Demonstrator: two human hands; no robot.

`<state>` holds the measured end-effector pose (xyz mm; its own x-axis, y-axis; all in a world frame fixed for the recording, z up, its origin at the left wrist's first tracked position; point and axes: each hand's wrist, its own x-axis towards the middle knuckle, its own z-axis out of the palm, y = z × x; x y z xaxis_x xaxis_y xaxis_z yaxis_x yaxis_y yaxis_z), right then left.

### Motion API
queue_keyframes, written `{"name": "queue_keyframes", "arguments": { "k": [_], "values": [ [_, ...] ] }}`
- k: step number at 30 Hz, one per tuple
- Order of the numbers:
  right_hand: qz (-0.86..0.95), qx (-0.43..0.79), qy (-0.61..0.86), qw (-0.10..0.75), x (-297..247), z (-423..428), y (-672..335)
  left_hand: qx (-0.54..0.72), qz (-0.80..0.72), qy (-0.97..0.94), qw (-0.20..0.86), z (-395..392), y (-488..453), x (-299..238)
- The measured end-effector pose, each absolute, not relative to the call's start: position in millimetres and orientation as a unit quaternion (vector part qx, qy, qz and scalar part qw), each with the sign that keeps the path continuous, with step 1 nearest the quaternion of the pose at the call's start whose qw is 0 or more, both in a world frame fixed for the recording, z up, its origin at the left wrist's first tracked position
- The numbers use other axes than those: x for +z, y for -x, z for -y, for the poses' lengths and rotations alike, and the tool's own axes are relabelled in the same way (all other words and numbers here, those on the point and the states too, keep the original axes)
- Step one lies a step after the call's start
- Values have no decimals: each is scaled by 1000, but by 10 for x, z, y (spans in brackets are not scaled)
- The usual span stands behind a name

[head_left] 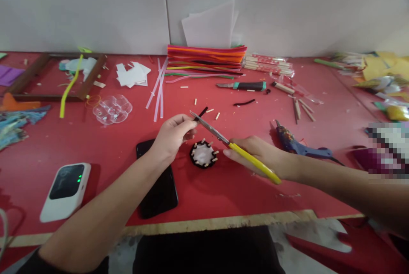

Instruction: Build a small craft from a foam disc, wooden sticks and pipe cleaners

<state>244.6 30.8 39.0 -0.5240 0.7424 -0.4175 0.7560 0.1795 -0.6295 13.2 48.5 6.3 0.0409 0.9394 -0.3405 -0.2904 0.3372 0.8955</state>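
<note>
Left hand (179,133): thumb and finger pinched on a short black strip (203,112). Right hand (255,154): closed round the yellow handle of the scissors (239,150). Blades look nearly together; can't tell if the strip is actually between them.

Key relation: strip sticks out between 1 and 2 o'clock from the left fingertips, long axis the same way. Scissors lie 10-to-4, tips at 10, so blades cross the strip's line right by the pinch. Left is the nearer hand; right is well back, at 4 from the strip.

Ring (192,158) with pale pegs sits on the bench (243,197), at 6 from the strip, between the hands, not held. Phone (159,188) at 8 from ring; glue gun (295,144) at 2–3 from right hand.
</note>
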Motion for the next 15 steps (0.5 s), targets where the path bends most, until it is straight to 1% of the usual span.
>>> {"name": "queue_keyframes", "arguments": {
  "k": [4, 8, 12, 15],
  "values": [
    [-786, -397, -473, 31, 375, -356, -2456, 466, -509, -309, 654, -483, -127, 81],
    [-773, -398, -492, 50, 328, -362, -2449, 457, -517, -292, 662, -492, -103, 81],
    [-780, -392, -488, 12, 303, -336, -2464, 462, -517, -284, 662, -506, -70, 85],
    [-756, -410, -509, -13, 409, -383, -2500, 484, -510, -269, 658, -514, -54, 101]
  ]
}}
